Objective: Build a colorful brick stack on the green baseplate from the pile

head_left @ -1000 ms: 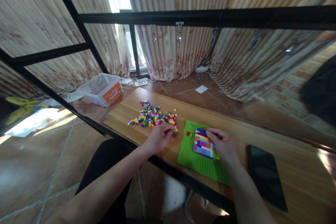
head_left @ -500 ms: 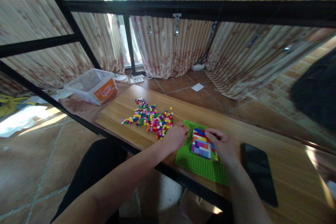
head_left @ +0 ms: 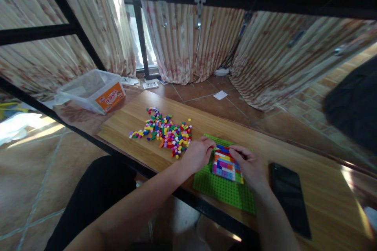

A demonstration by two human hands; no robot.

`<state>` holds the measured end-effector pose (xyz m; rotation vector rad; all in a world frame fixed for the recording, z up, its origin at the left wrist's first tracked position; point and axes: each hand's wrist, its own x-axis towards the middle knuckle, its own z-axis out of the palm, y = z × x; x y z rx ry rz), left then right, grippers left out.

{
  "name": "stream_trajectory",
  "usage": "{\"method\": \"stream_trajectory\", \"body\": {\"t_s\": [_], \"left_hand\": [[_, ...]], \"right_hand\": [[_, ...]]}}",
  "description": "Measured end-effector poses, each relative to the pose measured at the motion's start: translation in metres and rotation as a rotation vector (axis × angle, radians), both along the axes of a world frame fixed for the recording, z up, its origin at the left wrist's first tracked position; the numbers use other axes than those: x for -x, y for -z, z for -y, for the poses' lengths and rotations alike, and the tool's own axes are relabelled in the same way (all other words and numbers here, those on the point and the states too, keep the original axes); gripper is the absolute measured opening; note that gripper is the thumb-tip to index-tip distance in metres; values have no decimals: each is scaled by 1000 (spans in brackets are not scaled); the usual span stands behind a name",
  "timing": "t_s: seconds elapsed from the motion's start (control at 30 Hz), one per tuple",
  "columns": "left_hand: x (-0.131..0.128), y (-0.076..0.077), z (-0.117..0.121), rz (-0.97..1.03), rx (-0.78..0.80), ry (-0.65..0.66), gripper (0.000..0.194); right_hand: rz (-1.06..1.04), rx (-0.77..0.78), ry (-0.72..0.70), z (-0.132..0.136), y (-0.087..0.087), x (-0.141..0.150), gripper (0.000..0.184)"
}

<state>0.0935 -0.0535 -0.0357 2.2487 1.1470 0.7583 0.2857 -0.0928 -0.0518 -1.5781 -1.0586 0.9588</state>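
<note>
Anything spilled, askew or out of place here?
A white sheet lies on the floor beyond the table, perhaps dropped. The loose bricks sprawl in an untidy pile, though all on the tabletop as far as visible.

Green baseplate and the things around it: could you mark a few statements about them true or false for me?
The right hand is at the multicoloured brick panel. True.

The black phone-like device lies between the loose bricks and the green baseplate. False: it lies to the right of the baseplate, and the bricks to the left.

The loose bricks lie on the wooden table. True.

The clear plastic bin has a blue label. False: the label is orange.
</note>
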Motion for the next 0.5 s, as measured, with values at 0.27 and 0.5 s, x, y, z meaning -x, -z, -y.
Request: {"method": "stream_trajectory", "body": {"t_s": [0.27,0.5], "left_hand": [[-3,-5,-2,-56,-51,103,30],[-7,-7,1,-76,-41,103,47]], "right_hand": [[-28,-20,-12,0,-1,2,42],[-35,-32,-3,-1,-3,3,43]]}}
